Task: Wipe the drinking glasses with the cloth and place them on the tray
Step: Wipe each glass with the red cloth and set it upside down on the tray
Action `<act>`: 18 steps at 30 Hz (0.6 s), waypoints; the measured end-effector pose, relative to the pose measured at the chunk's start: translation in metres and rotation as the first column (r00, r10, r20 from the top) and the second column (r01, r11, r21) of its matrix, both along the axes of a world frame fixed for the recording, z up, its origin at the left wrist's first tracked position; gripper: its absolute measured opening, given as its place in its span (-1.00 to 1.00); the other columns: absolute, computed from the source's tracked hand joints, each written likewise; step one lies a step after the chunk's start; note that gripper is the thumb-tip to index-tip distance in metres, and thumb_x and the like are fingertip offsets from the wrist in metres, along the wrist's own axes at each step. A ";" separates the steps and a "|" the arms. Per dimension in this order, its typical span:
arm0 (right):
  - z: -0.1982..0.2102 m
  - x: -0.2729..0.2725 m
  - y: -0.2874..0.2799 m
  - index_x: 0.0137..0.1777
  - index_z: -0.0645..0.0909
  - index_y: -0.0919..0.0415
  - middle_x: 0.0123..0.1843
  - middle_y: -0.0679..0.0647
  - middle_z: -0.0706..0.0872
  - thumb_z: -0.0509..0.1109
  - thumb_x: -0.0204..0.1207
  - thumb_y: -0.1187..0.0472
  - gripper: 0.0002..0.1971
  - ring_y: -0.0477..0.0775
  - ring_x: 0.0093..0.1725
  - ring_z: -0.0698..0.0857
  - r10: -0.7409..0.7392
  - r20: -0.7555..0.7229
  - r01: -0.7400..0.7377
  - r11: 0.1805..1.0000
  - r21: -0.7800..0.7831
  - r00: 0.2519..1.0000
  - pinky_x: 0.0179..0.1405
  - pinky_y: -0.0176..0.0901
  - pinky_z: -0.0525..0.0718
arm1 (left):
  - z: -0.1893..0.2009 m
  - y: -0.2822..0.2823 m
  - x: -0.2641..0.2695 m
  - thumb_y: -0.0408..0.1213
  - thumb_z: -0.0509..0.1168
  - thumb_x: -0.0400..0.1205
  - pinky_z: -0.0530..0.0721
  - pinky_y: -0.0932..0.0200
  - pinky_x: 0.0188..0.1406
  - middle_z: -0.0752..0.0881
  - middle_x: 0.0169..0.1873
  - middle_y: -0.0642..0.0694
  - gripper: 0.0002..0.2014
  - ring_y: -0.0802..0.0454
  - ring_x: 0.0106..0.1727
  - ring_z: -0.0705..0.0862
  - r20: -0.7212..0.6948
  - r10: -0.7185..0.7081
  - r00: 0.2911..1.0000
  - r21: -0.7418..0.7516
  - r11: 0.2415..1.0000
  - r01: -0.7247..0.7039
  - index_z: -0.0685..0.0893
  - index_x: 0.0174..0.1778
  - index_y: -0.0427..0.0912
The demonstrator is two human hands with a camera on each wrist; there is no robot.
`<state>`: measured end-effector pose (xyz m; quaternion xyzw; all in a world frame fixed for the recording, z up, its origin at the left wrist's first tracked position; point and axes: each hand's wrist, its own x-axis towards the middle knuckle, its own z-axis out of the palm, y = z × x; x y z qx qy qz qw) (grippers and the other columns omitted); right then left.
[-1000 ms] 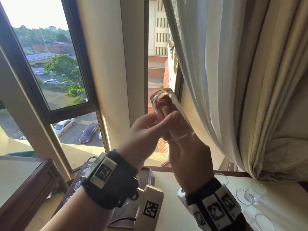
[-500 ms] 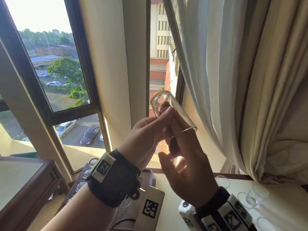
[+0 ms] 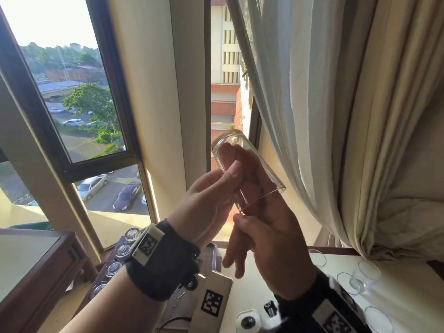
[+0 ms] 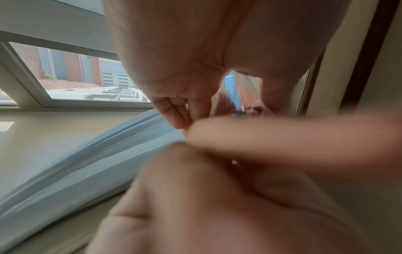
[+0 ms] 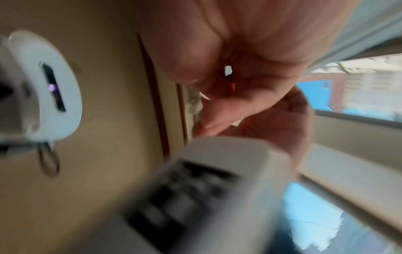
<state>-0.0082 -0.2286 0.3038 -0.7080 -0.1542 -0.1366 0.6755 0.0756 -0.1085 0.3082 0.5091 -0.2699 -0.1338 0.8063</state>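
In the head view a clear drinking glass (image 3: 231, 140) is held up before the window, base up and left, mouth down and right. My left hand (image 3: 223, 186) grips its side, thumb across the wall. Two fingers of my right hand (image 3: 264, 227) reach in through the mouth with a reddish cloth (image 3: 224, 156) pushed up to the base; the thumb sits by the rim and the other fingers hang loose. The left wrist view shows the cloth (image 4: 245, 86) past my curled fingers (image 4: 174, 111). The dark tray (image 3: 212, 252) lies below, bearing several upturned glasses (image 3: 122, 249).
More glasses (image 3: 346, 282) stand on the pale table (image 3: 252, 284) at lower right. A heavy curtain (image 3: 312, 116) hangs close on the right. A wooden side table (image 3: 36, 272) sits at lower left. The window wall is straight ahead.
My right hand has turned at the wrist, from back-of-hand facing me to side-on, twisting the cloth inside the glass. The glass has tilted a little further over; my left hand keeps its grip.
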 end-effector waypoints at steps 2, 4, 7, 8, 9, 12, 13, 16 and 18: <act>-0.006 0.008 -0.004 0.68 0.35 -0.16 0.04 0.01 0.83 0.20 0.73 0.50 -0.35 -0.04 -0.40 0.80 -0.195 0.248 0.257 0.934 -0.249 0.949 -0.47 -0.22 0.77 | 0.004 0.001 0.003 0.17 0.59 0.55 0.58 -0.34 0.54 0.73 0.19 -0.40 -0.35 -0.30 0.29 0.74 0.029 0.031 0.999 0.021 0.999 -0.032 0.76 0.25 -0.38; -0.013 0.019 -0.011 0.65 0.42 0.01 0.35 0.09 0.75 0.37 0.64 0.44 -0.38 -0.11 -0.30 0.80 -0.262 0.534 0.551 0.665 -0.504 0.804 -0.23 -0.37 0.79 | 0.008 0.002 0.006 -0.02 0.47 0.72 0.70 -0.04 0.30 0.80 0.06 -0.30 -0.62 -0.08 0.13 0.80 0.079 0.082 0.993 0.107 0.990 -0.091 0.80 0.15 -0.33; -0.020 0.030 -0.013 0.54 0.44 0.01 0.23 0.23 0.80 0.51 0.53 0.36 -0.38 0.02 -0.34 0.82 -0.286 0.623 0.671 0.482 -0.564 0.728 -0.13 -0.25 0.82 | 0.007 0.001 0.004 -0.14 0.36 0.72 0.72 0.34 -0.04 0.84 -0.16 -0.01 -0.77 0.18 -0.10 0.81 0.161 0.067 0.985 0.228 0.968 -0.103 0.79 0.05 -0.24; -0.020 0.031 -0.009 0.63 0.33 -0.11 0.36 0.22 0.74 0.42 0.58 0.36 -0.32 0.01 -0.25 0.84 -0.286 0.584 0.633 0.532 -0.563 0.760 -0.05 -0.41 0.75 | 0.006 0.001 0.003 -0.06 0.39 0.70 0.72 0.33 -0.03 0.83 -0.18 0.02 -0.73 0.17 -0.10 0.81 0.154 0.053 0.987 0.229 0.970 -0.087 0.80 0.03 -0.22; -0.018 0.029 -0.004 0.70 0.20 -0.25 0.48 0.17 0.66 0.33 0.62 0.37 -0.24 0.02 -0.13 0.85 -0.272 0.502 0.542 0.651 -0.532 0.821 -0.04 -0.53 0.71 | 0.004 0.001 0.002 0.05 0.45 0.68 0.73 0.23 0.04 0.83 -0.14 -0.02 -0.66 0.13 -0.05 0.81 0.133 0.038 0.990 0.215 0.974 -0.066 0.81 0.01 -0.21; -0.007 0.015 0.002 0.72 0.13 -0.39 0.41 0.15 0.69 0.25 0.63 0.55 -0.09 0.26 -0.23 0.84 -0.008 0.132 0.020 0.996 -0.090 0.991 -0.47 -0.17 0.78 | -0.002 0.002 0.000 0.28 0.63 0.45 0.67 -0.34 0.35 0.78 0.06 -0.30 -0.41 -0.23 0.17 0.77 0.030 -0.001 1.000 0.109 0.994 -0.002 0.85 0.10 -0.20; -0.003 0.011 0.000 0.73 0.19 -0.29 0.30 0.24 0.74 0.25 0.60 0.57 -0.11 0.24 -0.41 0.78 0.120 0.088 -0.128 0.988 0.087 0.989 -0.60 -0.12 0.71 | -0.002 0.002 -0.002 0.29 0.65 0.41 0.63 -0.39 0.41 0.76 0.08 -0.33 -0.38 -0.28 0.20 0.76 0.005 0.000 1.000 0.062 0.998 0.000 0.86 0.11 -0.19; 0.002 0.004 0.000 0.67 0.39 0.04 -0.10 0.60 0.64 0.40 0.52 0.42 -0.29 0.02 -0.65 0.59 0.350 0.095 -0.356 0.832 0.426 0.932 -0.71 -0.27 0.54 | 0.002 0.002 -0.002 0.26 0.65 0.43 0.53 -0.46 0.52 0.72 0.11 -0.47 -0.27 -0.39 0.23 0.69 0.010 0.059 0.998 -0.018 0.998 -0.059 0.80 0.14 -0.39; 0.000 0.004 0.005 0.53 0.51 0.17 -0.40 0.57 0.52 0.61 0.49 0.08 -0.37 -0.02 -0.74 0.51 0.349 0.039 -0.309 0.766 0.564 0.936 -0.73 -0.36 0.46 | 0.009 0.004 0.001 0.25 0.60 0.49 0.45 -0.55 0.61 0.66 0.20 -0.67 -0.18 -0.44 0.29 0.64 0.037 0.107 0.994 -0.044 0.993 -0.105 0.71 0.21 -0.55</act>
